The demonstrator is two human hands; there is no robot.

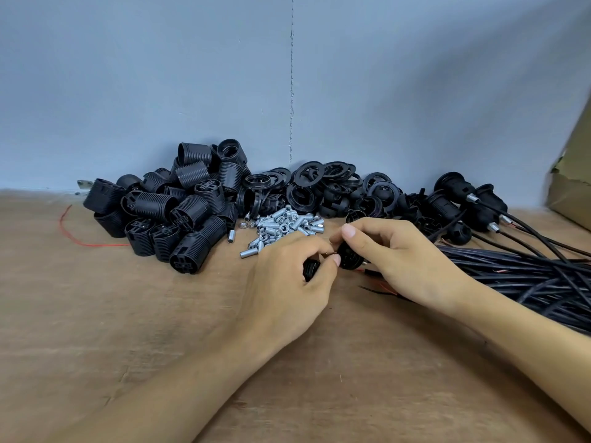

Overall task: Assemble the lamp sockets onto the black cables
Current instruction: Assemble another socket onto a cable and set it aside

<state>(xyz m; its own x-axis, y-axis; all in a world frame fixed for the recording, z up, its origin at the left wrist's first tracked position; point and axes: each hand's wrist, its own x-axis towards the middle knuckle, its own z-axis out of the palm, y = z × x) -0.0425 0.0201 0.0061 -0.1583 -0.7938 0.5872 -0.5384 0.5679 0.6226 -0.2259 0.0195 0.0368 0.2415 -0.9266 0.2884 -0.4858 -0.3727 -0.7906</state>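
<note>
My left hand point(287, 276) grips a small black socket part point(311, 269) with curled fingers, just above the wooden table. My right hand point(403, 260) pinches a round black socket base point(349, 257) between thumb and fingers; thin red and black wire ends point(380, 287) stick out below it. The two parts are held close together at the middle of the view. A thick bundle of black cables point(524, 276) lies to the right, under my right wrist.
A pile of ribbed black socket shells point(179, 212) sits at the left, black rings point(319, 183) at the back, small metal tubes and nuts point(281, 225) in between. Assembled sockets on cables point(470, 203) lie at the right, by a cardboard box point(572, 174). A loose red wire point(73, 231) lies far left.
</note>
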